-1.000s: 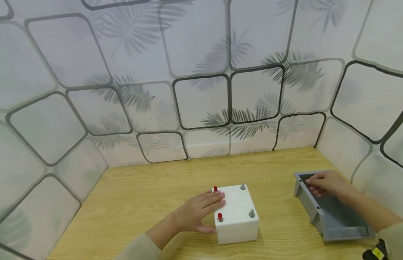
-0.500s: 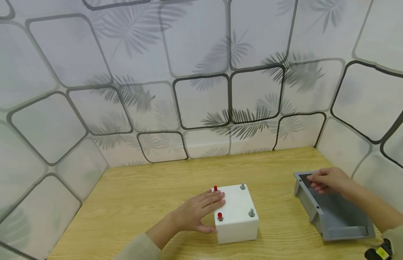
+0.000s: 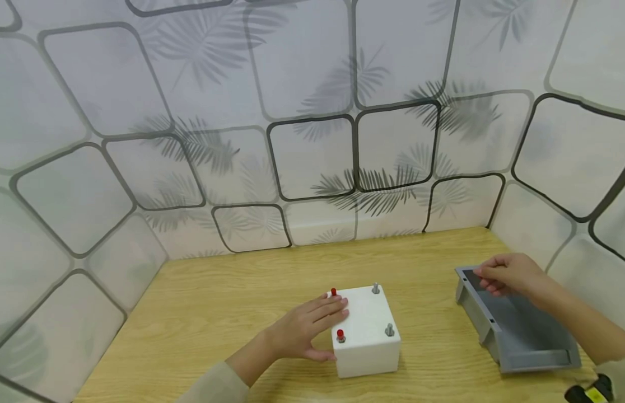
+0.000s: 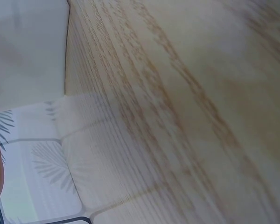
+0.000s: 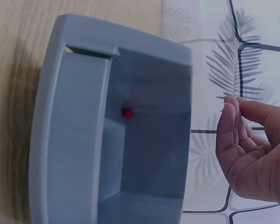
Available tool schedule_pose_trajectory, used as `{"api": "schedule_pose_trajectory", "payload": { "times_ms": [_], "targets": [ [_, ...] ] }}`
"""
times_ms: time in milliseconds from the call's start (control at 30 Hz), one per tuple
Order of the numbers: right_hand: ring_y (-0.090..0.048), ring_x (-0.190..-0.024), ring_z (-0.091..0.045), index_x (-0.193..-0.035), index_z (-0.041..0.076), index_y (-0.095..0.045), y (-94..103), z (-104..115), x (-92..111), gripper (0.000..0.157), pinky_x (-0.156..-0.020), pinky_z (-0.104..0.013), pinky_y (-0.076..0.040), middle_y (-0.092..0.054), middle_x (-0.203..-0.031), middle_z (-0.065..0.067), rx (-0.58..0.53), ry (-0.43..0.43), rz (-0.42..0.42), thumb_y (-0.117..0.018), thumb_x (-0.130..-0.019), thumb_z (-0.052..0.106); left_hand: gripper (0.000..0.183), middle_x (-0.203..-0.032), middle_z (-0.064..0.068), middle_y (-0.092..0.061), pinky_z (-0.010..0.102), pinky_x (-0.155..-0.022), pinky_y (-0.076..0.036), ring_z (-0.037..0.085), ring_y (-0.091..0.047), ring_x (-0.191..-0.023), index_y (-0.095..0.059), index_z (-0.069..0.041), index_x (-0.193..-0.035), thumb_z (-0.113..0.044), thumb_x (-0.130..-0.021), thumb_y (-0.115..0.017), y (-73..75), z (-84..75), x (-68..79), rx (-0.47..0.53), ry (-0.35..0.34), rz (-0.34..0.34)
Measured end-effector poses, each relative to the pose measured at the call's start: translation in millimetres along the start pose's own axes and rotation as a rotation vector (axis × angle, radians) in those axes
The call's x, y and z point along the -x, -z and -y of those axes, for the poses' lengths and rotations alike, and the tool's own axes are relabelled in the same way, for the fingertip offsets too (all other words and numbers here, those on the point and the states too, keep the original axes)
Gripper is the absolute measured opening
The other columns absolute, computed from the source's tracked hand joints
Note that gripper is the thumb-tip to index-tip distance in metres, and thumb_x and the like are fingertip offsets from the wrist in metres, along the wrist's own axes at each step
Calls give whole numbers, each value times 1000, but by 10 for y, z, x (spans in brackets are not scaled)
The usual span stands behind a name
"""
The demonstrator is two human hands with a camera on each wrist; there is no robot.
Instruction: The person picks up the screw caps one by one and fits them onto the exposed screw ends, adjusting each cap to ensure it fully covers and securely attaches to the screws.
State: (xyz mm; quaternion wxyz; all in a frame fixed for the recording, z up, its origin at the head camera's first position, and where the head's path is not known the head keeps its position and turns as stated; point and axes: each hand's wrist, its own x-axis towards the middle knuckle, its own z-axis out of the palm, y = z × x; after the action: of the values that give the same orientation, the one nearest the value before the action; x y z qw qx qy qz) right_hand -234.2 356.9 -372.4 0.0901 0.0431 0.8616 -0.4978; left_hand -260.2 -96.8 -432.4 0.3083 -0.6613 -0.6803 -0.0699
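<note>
A white box (image 3: 368, 319) with four upright bolts sits on the table. Its two left bolts wear red caps (image 3: 340, 334); the right-hand bolts (image 3: 390, 330) show bare metal. My left hand (image 3: 304, 330) rests flat on the box's left part, thumb at its side. My right hand (image 3: 514, 274) is above the far end of a grey bin (image 3: 476, 322), thumb and forefinger tips together; anything between them is hidden. In the right wrist view, one red cap (image 5: 127, 112) lies inside the bin.
The wood-grain table (image 3: 232, 302) meets a patterned backdrop (image 3: 312, 162) at the back, and similar covering stands close on both sides. A black strap device with a yellow mark (image 3: 592, 392) is at the right sleeve.
My right hand has risen a little out of the bin, its fingertips still together. My left hand and the white box have stayed in place.
</note>
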Motion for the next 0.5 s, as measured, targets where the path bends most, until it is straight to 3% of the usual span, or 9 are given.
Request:
{"api": "schedule_pose_trajectory", "payload": {
  "times_ms": [267, 500],
  "targets": [
    [-65, -66, -13, -106, -10, -58, -41, 123, 55, 37, -62, -32, -58, -67, -76, -1, 36, 39, -4, -60, -92, 24, 90, -137, 17, -50, 40, -107, -39, 27, -47, -129, -49, 2, -132, -54, -68, -77, -20, 6, 9, -5, 0, -16],
    [-65, -65, -14, -103, -9, -59, -106, 175, 48, 34, -62, -32, -58, -66, -74, -1, 24, 49, 16, -61, -92, 23, 87, -138, 17, -50, 41, -107, -39, 27, -46, -129, -49, 2, -133, -54, -71, -75, -32, 10, 0, 11, 0, -26]
  ]
}}
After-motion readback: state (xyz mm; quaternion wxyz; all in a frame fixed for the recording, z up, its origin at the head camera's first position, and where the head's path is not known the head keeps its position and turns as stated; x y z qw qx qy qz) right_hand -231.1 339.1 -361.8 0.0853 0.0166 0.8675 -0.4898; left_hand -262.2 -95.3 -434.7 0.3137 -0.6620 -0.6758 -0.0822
